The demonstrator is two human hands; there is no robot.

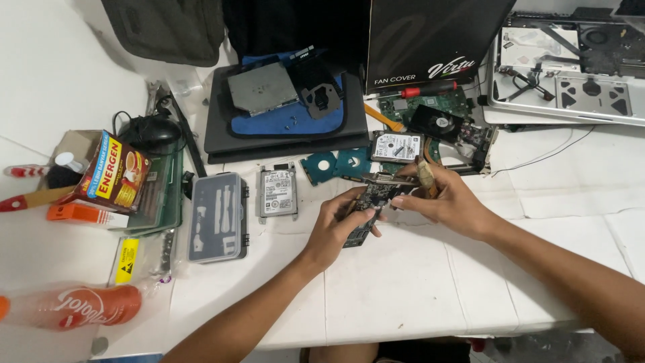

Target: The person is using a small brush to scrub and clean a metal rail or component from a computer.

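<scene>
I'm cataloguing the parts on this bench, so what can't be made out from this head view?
- Circuit board: mostly covered by the left hand and right hand; its parts are too small to tell.
- Orange bottle: blurred, cut off by the left edge.
- Opened laptop base: cut off by the top and right edges.
- Grey case: contents too small to identify.
</scene>
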